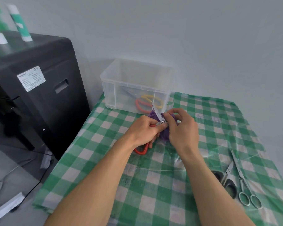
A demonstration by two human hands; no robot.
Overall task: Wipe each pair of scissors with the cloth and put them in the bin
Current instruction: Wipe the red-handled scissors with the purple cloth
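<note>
Your left hand [145, 129] grips the red scissors [157, 114] by the handles. The blades point away to the bin [131, 79], just ahead at the far edge of the table [153, 185]. Your right hand [180, 128] pinches the purple cloth [164, 133] on the blades.

Plain workroom or office corner, hard to say which; bare pale wall [203, 38], grey floor [8, 152] with loose cables [13, 169]. Beside the desk [162, 201], a black machine housing [39, 108] bearing a printed label [31, 78]; on the desk, a green-checked cover [95, 160] under clear plastic [178, 160] and a translucent bin [108, 88].
</note>
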